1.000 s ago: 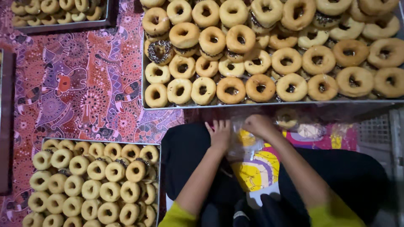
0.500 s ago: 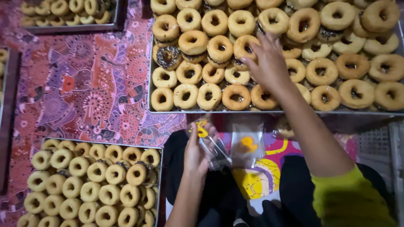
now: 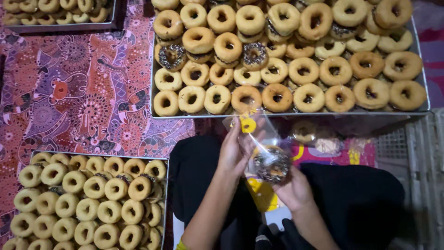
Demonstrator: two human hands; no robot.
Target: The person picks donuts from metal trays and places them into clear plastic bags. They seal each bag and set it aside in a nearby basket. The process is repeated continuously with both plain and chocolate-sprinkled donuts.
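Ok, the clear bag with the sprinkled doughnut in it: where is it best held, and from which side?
Probably by the empty upper part of the clear bag, pinched from the left, where the left hand already grips it. The sprinkled doughnut weighs down the bottom, cradled by the right hand; support it from beneath rather than squeezing its topping.

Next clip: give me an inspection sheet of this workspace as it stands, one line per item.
Surface: patterned red cloth under the trays.
Job's things: clear plastic bag holding a sprinkled doughnut.
Clutter: large tray of ring doughnuts above; second tray lower left; third tray upper left.
Grips: left hand holds the bag's side; right hand supports the bagged doughnut from below.
Cables: nothing seen.
Surroundings: white mesh crate at right; person's dark-clothed lap below.
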